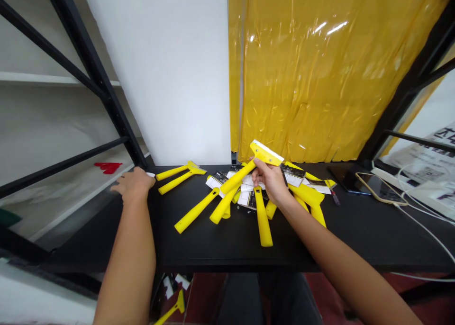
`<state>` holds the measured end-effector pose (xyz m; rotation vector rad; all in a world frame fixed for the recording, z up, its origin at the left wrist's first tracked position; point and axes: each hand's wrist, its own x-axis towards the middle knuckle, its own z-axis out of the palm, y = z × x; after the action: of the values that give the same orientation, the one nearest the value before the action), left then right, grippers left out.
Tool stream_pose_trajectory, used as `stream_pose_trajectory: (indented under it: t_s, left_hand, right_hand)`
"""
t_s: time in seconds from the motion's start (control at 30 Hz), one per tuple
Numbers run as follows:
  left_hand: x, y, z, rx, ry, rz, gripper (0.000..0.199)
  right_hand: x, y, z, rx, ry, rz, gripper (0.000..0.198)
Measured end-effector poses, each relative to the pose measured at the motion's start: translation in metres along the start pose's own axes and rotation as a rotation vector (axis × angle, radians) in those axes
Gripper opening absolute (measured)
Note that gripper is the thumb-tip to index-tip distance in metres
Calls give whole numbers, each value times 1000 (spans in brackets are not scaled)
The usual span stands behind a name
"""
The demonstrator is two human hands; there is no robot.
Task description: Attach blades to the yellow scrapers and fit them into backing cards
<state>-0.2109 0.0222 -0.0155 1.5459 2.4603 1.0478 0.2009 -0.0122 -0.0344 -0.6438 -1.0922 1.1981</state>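
Observation:
My right hand (270, 180) grips a yellow scraper (241, 173) near its neck. The wide head, with a pale blade edge, points up and away, and the handle slants down to the left. Below it, yellow scrapers (263, 221) lie heaped over black-and-white printed cards (248, 199). Out at the left end of the black shelf is my left hand (133, 185), its fingers spread and nothing visible in its grasp. A small white piece (150, 175) shows beside that hand; whether they touch I cannot tell. Two more yellow scrapers (181, 176) lie to its right.
A phone (381, 188) with white cables and a dark tablet (346, 180) lie at the right. Black rack posts (95, 78) flank both sides. Yellow-wrapped material (320, 78) and a white panel (170, 78) stand behind. Another yellow scraper (174, 311) is below the shelf.

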Motion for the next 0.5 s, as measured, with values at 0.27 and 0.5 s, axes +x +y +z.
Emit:
stream_pose_trajectory:
  t_s: [0.27, 0.5]
  left_hand:
    - [-20, 50, -3, -79, 134, 29, 57]
    - [-64, 112, 33, -1187, -751, 10, 50]
  right_hand:
    - [1, 0, 0, 41, 9, -6, 38]
    - [4, -2, 3, 186, 83, -107, 42]
